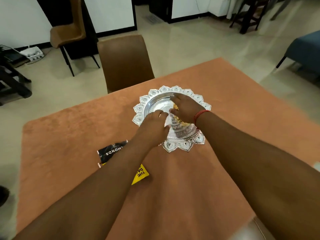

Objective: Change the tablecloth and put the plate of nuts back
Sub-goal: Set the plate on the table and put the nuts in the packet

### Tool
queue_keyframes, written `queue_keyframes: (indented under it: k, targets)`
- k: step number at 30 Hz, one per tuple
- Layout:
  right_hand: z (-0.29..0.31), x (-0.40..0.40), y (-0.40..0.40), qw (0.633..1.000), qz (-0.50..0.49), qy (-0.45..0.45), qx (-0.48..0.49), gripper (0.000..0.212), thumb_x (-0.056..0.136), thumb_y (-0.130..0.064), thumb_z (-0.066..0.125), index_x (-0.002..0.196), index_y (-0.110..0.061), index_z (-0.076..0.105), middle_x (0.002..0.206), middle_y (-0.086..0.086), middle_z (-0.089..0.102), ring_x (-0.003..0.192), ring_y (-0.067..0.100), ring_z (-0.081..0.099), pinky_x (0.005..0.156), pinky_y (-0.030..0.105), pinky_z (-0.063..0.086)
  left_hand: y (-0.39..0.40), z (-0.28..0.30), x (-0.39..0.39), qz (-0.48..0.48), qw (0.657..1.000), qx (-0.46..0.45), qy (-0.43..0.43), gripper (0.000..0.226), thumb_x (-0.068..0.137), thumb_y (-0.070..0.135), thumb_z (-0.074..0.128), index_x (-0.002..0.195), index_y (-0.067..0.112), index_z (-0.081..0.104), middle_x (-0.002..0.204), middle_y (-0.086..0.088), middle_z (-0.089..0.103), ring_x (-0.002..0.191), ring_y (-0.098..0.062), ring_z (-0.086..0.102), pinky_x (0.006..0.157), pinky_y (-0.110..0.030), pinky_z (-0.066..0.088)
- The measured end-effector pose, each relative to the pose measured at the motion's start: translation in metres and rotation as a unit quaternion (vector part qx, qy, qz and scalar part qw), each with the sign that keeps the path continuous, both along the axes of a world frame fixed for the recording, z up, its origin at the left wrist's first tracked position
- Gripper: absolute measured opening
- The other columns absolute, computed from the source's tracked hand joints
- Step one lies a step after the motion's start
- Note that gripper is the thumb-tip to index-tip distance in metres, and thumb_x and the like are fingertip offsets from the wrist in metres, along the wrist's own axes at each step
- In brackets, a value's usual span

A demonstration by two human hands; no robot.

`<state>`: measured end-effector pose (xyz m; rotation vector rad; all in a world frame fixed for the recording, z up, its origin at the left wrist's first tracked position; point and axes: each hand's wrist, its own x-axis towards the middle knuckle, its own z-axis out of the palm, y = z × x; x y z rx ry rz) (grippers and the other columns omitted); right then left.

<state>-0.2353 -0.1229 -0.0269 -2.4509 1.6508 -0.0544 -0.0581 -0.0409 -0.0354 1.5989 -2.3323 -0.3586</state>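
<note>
Single head view: looks forward and down, close above both hands, left hand (152, 129) beside right hand (186, 108).

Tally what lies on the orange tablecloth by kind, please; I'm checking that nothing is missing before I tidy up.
Silver plate: 1
Black packet marked almonds: 1
Yellow packet, partly hidden under the left arm: 1
Total: 3
Both hands, left and right, are over the plate.

Bare tablecloth (225, 94) lies right of the plate (150, 94); almond packet (112, 151) crowds its near-left.
</note>
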Motion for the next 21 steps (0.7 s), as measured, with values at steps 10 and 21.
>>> queue_keyframes:
  k: [10, 21]
  targets:
    - [-0.017, -0.023, 0.022, 0.991, 0.086, 0.106, -0.004, 0.05, 0.097, -0.045, 0.046, 0.143, -0.023, 0.044, 0.145, 0.002, 0.044, 0.129, 0.029, 0.044, 0.11, 0.048, 0.033, -0.015, -0.014, -0.007, 0.004, 0.991, 0.025, -0.133, 0.044, 0.096, 0.043, 0.049, 0.127, 0.013, 0.054, 0.137, -0.012, 0.048, 0.126, -0.031, 0.044, 0.098, -0.043, 0.043]
    - [-0.01, -0.017, 0.054, 0.997, 0.07, 0.014, -0.042, 0.023, 0.089, -0.009, 0.057, 0.107, -0.017, 0.069, 0.102, 0.004, 0.062, 0.096, 0.029, 0.054, 0.073, 0.033, 0.04, -0.014, -0.014, -0.011, 0.029, 0.993, 0.032, -0.107, 0.039, 0.094, 0.037, 0.054, 0.122, 0.011, 0.055, 0.141, -0.012, 0.044, 0.126, -0.032, 0.04, 0.098, -0.045, 0.044]
